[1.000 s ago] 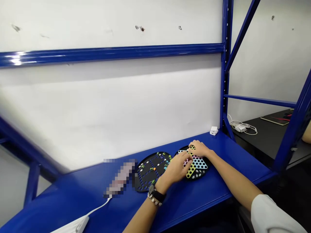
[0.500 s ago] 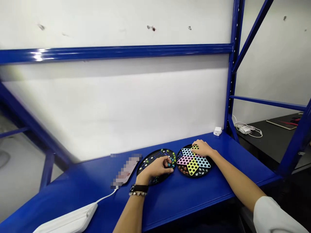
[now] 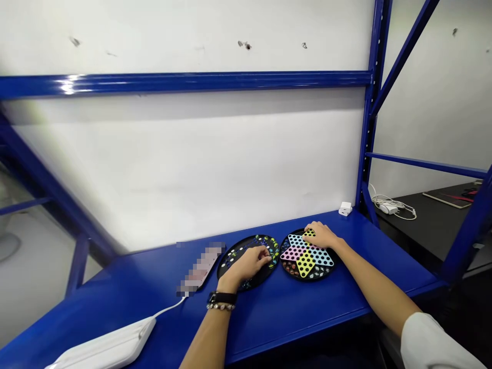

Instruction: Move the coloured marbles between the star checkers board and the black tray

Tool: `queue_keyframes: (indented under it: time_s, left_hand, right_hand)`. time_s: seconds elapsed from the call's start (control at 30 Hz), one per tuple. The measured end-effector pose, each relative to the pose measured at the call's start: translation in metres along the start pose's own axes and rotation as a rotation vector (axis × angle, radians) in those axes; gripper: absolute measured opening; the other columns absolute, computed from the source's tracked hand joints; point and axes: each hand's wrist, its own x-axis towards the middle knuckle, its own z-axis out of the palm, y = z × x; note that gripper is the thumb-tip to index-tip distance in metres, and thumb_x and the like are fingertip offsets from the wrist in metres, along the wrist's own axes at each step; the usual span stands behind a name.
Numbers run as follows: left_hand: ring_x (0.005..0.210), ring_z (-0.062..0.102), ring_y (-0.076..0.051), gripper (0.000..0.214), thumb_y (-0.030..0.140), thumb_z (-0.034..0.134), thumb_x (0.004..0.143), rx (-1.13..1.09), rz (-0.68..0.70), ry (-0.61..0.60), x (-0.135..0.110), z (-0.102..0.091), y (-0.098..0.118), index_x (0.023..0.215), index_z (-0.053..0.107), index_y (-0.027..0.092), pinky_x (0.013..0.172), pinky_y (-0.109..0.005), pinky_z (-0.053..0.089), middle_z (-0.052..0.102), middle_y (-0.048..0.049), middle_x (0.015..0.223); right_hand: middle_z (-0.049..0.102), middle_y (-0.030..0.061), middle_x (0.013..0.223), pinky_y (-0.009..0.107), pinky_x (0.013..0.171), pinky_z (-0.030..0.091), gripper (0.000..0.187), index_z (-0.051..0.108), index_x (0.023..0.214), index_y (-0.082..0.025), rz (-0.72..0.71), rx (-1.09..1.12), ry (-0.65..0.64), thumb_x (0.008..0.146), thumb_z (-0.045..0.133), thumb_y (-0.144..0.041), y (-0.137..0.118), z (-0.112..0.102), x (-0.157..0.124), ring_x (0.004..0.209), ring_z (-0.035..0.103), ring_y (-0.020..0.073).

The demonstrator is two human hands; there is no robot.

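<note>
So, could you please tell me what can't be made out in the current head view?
- Whether the left hand holds anything: its curled fingers hide it.
- Part of the round black board: covered by that hand.
- Part of the star board: covered by the right hand.
- The flat device's surface: pixelated.
- One end of the white slab: cut off by the bottom edge.

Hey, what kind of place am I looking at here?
Probably a workstation in a workshop or office-like room: a blue metal-looking bench with a blue crossbeam above it, against a marked white wall, with a black table beyond.
</note>
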Motion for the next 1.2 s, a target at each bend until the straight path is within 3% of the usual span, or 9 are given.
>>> queue_keyframes:
  time_s: [0.2, 0.3, 0.4, 0.5, 0.6, 0.73, 0.8, 1.07, 1.2]
  left_hand:
    - [0.057, 0.046, -0.010, 0.029, 0.048, 0.061, 0.083, -0.800, -0.032, 0.251, 0.003, -0.010, 0.013, 0.087, 0.055, 0.020, 0.050, -0.021, 0.036, 0.051, 0.0040, 0.069]
    - [0.059, 0.047, -0.007, 0.023, 0.042, 0.055, 0.088, -1.091, -0.041, 0.259, 0.007, -0.010, 0.016, 0.089, 0.050, 0.020, 0.050, -0.018, 0.038, 0.051, 0.0023, 0.078]
    - [0.053, 0.042, -0.006, 0.017, 0.034, 0.054, 0.088, -1.292, -0.086, 0.231, 0.012, -0.004, 0.012, 0.082, 0.048, 0.019, 0.045, -0.016, 0.033, 0.049, 0.0021, 0.073]
    - [0.049, 0.042, -0.008, 0.025, 0.039, 0.046, 0.092, -0.933, -0.129, 0.299, 0.016, 0.006, 0.005, 0.076, 0.048, 0.019, 0.043, -0.019, 0.032, 0.048, 0.0024, 0.065]
    - [0.068, 0.059, -0.017, 0.028, 0.037, 0.041, 0.094, -0.356, -0.130, 0.338, 0.018, 0.016, 0.001, 0.080, 0.056, 0.019, 0.059, -0.026, 0.043, 0.061, -0.0039, 0.076]
    - [0.095, 0.066, -0.024, 0.030, 0.030, 0.028, 0.098, 0.345, -0.149, 0.192, 0.015, 0.023, 0.003, 0.110, 0.054, 0.020, 0.075, -0.033, 0.046, 0.069, -0.0106, 0.103]
    - [0.098, 0.067, -0.026, 0.031, 0.030, 0.027, 0.099, 0.498, -0.157, 0.127, 0.015, 0.023, 0.004, 0.114, 0.051, 0.020, 0.076, -0.034, 0.047, 0.069, -0.0118, 0.109]
    - [0.087, 0.068, -0.026, 0.026, 0.035, 0.034, 0.098, 0.523, -0.110, 0.049, 0.015, 0.024, -0.002, 0.106, 0.054, 0.020, 0.076, -0.035, 0.045, 0.070, -0.0112, 0.100]
    - [0.068, 0.059, -0.022, 0.019, 0.039, 0.054, 0.088, 0.012, -0.094, 0.229, 0.016, 0.024, -0.009, 0.079, 0.051, 0.022, 0.069, -0.031, 0.041, 0.057, -0.0020, 0.067]
  right_hand:
    - [0.060, 0.0085, 0.120, 0.042, 0.099, 0.035, 0.043, 0.064, 0.114, -0.024, 0.001, -0.012, -0.006, 0.085, 0.053, -0.054, -0.001, 0.001, 0.001, 0.116, 0.050, 0.0279]
    - [0.060, 0.0090, 0.120, 0.042, 0.100, 0.034, 0.043, 0.064, 0.114, -0.024, 0.007, -0.003, -0.013, 0.084, 0.054, -0.054, -0.002, 0.001, 0.001, 0.116, 0.049, 0.0280]
    - [0.060, 0.0087, 0.121, 0.040, 0.100, 0.034, 0.042, 0.064, 0.115, -0.025, 0.011, 0.007, -0.018, 0.084, 0.055, -0.053, -0.003, 0.000, 0.001, 0.117, 0.049, 0.0279]
    - [0.060, 0.0083, 0.120, 0.041, 0.100, 0.035, 0.041, 0.064, 0.113, -0.025, 0.010, 0.002, -0.016, 0.085, 0.053, -0.053, -0.003, 0.000, 0.000, 0.117, 0.049, 0.0279]
    - [0.060, 0.0084, 0.121, 0.043, 0.100, 0.035, 0.042, 0.064, 0.112, -0.025, 0.006, -0.001, -0.010, 0.085, 0.053, -0.054, -0.003, 0.001, 0.001, 0.116, 0.049, 0.0284]
    - [0.060, 0.0086, 0.121, 0.043, 0.100, 0.035, 0.041, 0.064, 0.112, -0.025, 0.007, -0.005, -0.010, 0.084, 0.054, -0.054, -0.003, 0.001, 0.001, 0.117, 0.049, 0.0288]
    - [0.060, 0.0084, 0.121, 0.042, 0.099, 0.036, 0.041, 0.064, 0.112, -0.025, 0.011, -0.007, -0.013, 0.084, 0.054, -0.054, -0.004, 0.001, 0.000, 0.117, 0.049, 0.0290]
    - [0.060, 0.0090, 0.121, 0.044, 0.100, 0.035, 0.043, 0.064, 0.113, -0.024, 0.008, -0.011, -0.023, 0.085, 0.052, -0.054, -0.008, -0.002, -0.002, 0.117, 0.049, 0.0296]
    - [0.060, 0.0086, 0.121, 0.043, 0.099, 0.036, 0.041, 0.064, 0.113, -0.024, 0.000, -0.006, -0.017, 0.085, 0.052, -0.053, -0.006, 0.000, 0.000, 0.117, 0.049, 0.0289]
